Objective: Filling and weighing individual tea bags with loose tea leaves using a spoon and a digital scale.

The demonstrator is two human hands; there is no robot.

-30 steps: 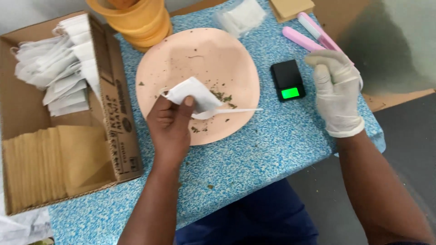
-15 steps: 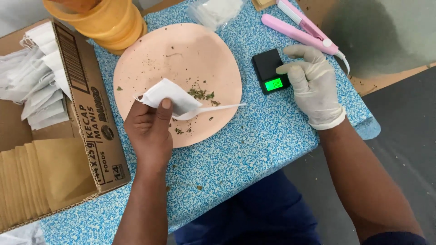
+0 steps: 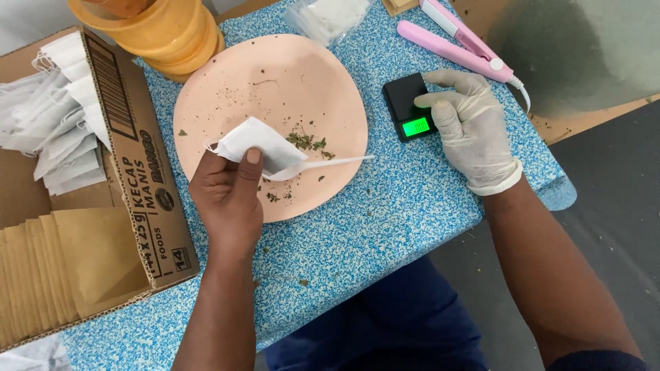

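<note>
My bare left hand (image 3: 227,199) pinches a small white paper pouch (image 3: 254,141) over the near left part of a round pink plate (image 3: 275,75). Dried green herb crumbs (image 3: 306,142) lie on the plate beside a white plastic spoon (image 3: 330,163), whose bowl is hidden under the pouch. My right hand (image 3: 471,127), in a white glove, rests with spread fingers on the right edge of a small black pocket scale (image 3: 405,103) with a lit green display. Nothing lies on the scale's platform.
A cardboard box (image 3: 137,172) at the left holds white pouches (image 3: 62,124) and brown envelopes (image 3: 69,268). Stacked orange bowls (image 3: 158,31), a clear plastic bag (image 3: 330,17) and a pink flat iron (image 3: 454,41) stand at the back. The blue speckled tabletop (image 3: 385,227) ends just right of my gloved wrist.
My right hand has moved left from beside the scale onto its right edge. The left hand keeps the pouch over the plate; the view has shifted.
</note>
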